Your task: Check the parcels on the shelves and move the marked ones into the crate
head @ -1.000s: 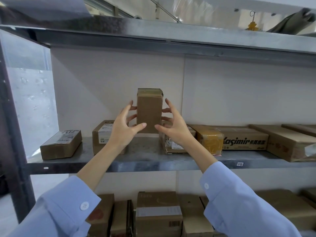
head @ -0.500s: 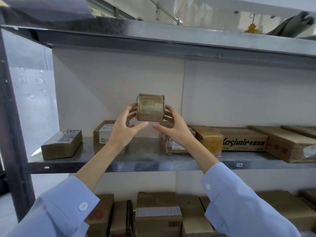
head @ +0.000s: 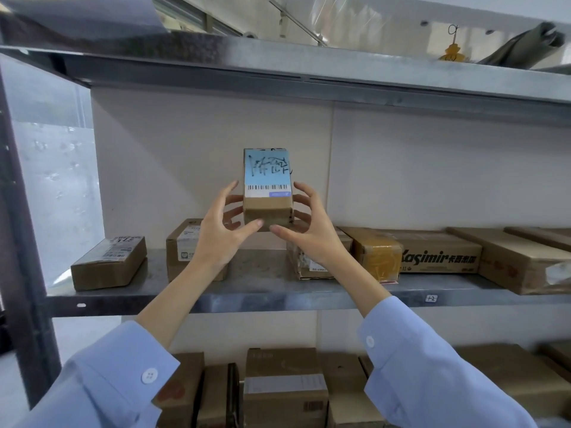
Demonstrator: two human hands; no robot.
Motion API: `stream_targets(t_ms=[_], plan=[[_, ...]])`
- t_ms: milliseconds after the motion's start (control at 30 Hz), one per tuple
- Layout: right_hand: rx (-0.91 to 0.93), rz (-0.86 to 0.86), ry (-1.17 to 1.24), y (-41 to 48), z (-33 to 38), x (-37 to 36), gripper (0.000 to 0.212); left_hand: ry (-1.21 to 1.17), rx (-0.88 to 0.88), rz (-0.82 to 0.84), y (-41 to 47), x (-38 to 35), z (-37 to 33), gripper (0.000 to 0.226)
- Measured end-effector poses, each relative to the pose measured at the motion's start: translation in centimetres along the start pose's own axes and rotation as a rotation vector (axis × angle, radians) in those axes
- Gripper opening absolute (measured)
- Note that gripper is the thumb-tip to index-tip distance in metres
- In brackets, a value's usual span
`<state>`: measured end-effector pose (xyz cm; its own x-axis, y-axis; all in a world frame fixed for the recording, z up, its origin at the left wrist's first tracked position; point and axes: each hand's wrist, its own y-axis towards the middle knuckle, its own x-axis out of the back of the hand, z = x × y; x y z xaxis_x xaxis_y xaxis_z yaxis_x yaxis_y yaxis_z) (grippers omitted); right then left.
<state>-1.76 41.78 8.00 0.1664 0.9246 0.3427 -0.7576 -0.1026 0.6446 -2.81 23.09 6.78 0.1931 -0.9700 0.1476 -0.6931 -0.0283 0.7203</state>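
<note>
Gripping from both sides, the left hand (head: 221, 233) and the right hand (head: 309, 230) hold one small cardboard parcel (head: 267, 211) up in the air between them, fingers curled round its flanks and both thumbs set against its lower front edge. The parcel stands upright with its labelled face toward the camera. A blue label (head: 267, 171) carries a black handwritten scrawl above a barcode strip, which I judge makes it one of the marked ones, due for the crate. It hangs above the middle shelf (head: 265, 293), clear of the metal, over the gap between a brown box (head: 182, 245) behind the left wrist and another box (head: 309, 265) behind the right wrist. Further right sit a yellow-taped box (head: 377, 257) and a long carton printed Kasimir (head: 438, 257); at the far left lies a flat labelled box (head: 108, 267); more cartons (head: 284, 387) crowd the level below. No crate shows in this view, so the carry will likely need a turn away from the rack. The hold looks light, mostly fingertips and thumbs low on the box, with the taller part unsupported. A hasty swing could let it tip forward and slip out onto the shelf edge or the cartons beneath. Pulling back low could also catch a wrist or sleeve on the neighbouring boxes and drag one off the ledge.
</note>
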Motion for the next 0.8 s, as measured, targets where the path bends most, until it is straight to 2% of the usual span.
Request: stream_targets(t_ms=[133,333,433,500,633,800], plan=[[0.041,-0.023,-0.035,0.0,0.0,0.0,0.082,0.008,-0.015,0.033,-0.1,0.2,0.1,0.064],[0.013,-0.005,-0.034,-0.2,-0.2,1.0,0.074,-0.032,0.004,0.196,-0.4,1.7,-0.5,0.06],[0.007,0.012,-0.026,-0.4,-0.5,1.6,0.074,-0.036,0.004,0.224,-0.4,2.3,-1.0,0.058],[0.011,0.038,-0.031,-0.8,-0.5,1.9,0.073,-0.002,-0.01,0.208,-0.2,2.6,-0.9,0.067],[0.034,0.094,-0.007,-1.4,-0.2,2.7,0.07,0.053,-0.004,0.173,0.3,3.4,-0.5,0.102],[0.025,0.152,-0.049,-1.6,0.3,3.2,0.089,0.04,-0.027,0.179,0.6,3.5,-0.3,0.107]])
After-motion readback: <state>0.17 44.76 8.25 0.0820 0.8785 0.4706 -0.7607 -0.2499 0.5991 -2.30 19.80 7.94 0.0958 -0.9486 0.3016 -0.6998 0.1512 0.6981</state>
